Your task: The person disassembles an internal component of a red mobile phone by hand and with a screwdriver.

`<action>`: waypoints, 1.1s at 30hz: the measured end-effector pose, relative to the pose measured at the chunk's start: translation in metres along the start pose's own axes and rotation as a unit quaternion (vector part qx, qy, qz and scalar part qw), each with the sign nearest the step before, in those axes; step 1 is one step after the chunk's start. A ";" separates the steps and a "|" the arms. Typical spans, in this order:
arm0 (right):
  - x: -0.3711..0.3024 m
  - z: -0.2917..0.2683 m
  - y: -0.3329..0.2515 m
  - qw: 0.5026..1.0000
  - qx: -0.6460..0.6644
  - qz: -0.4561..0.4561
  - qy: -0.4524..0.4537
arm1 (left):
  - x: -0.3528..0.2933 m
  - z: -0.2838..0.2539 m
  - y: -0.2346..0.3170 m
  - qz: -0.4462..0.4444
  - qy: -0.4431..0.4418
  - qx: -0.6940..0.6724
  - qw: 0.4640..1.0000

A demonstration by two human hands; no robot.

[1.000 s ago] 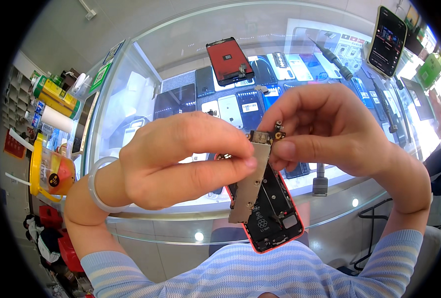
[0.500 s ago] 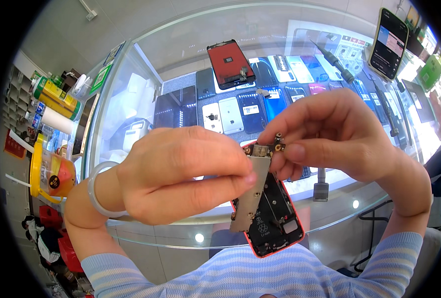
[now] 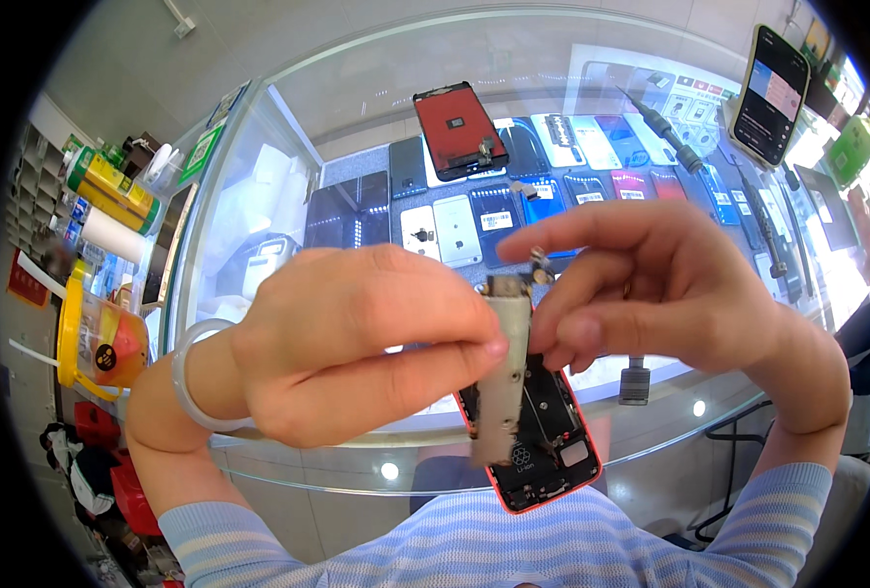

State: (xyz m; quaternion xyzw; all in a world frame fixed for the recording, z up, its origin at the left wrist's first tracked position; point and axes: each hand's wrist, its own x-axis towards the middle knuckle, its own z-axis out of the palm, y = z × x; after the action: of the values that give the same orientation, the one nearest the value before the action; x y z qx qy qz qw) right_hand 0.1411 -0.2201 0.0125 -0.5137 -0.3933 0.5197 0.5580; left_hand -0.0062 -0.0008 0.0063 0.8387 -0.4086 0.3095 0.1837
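My left hand (image 3: 366, 338) pinches a long, narrow silver phone board (image 3: 502, 392) between thumb and fingers, holding it upright and slightly blurred. At its top end is a small dark part (image 3: 541, 267) with a metallic bit, apparently attached. Around it my right hand (image 3: 670, 284) has its index finger stretched out and its thumb apart. The other fingers are curled close to the board's right edge. Below the board lies an opened phone body (image 3: 570, 421) with a red rim and black inside, overlapping the counter's near edge. The board and left hand hide its upper left part.
A red-backed phone screen (image 3: 459, 132) lies on the glass counter (image 3: 357, 78), above displayed phones. A screwdriver (image 3: 665, 132) and a small brush-like tool (image 3: 635, 382) lie right. A lit phone (image 3: 770, 98) stands far right; a yellow-rimmed tub (image 3: 102, 333) is left.
The board has swung more upright. My right thumb has come down off the small dark part, and the index finger has straightened. The phone body has hardly moved.
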 end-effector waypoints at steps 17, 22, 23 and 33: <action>-0.010 0.027 -0.002 0.971 -0.216 -0.007 0.100 | 0.003 0.008 -0.002 -0.018 -0.003 0.187 0.982; -0.014 0.028 -0.001 0.914 -0.383 -0.108 0.079 | 0.006 0.011 -0.004 -0.010 -0.025 0.173 0.985; -0.014 0.029 -0.001 0.915 -0.377 -0.106 0.093 | 0.007 0.012 -0.005 -0.012 -0.019 0.163 0.986; -0.004 0.002 -0.011 0.992 -0.011 0.107 0.072 | 0.002 0.001 -0.020 -0.218 -0.059 -0.123 0.966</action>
State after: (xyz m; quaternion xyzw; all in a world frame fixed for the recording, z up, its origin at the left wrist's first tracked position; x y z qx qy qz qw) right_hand 0.1407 -0.2233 0.0235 -0.5952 -0.3008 0.5337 0.5201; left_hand 0.0110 0.0096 0.0055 0.8954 -0.2609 0.1589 0.3238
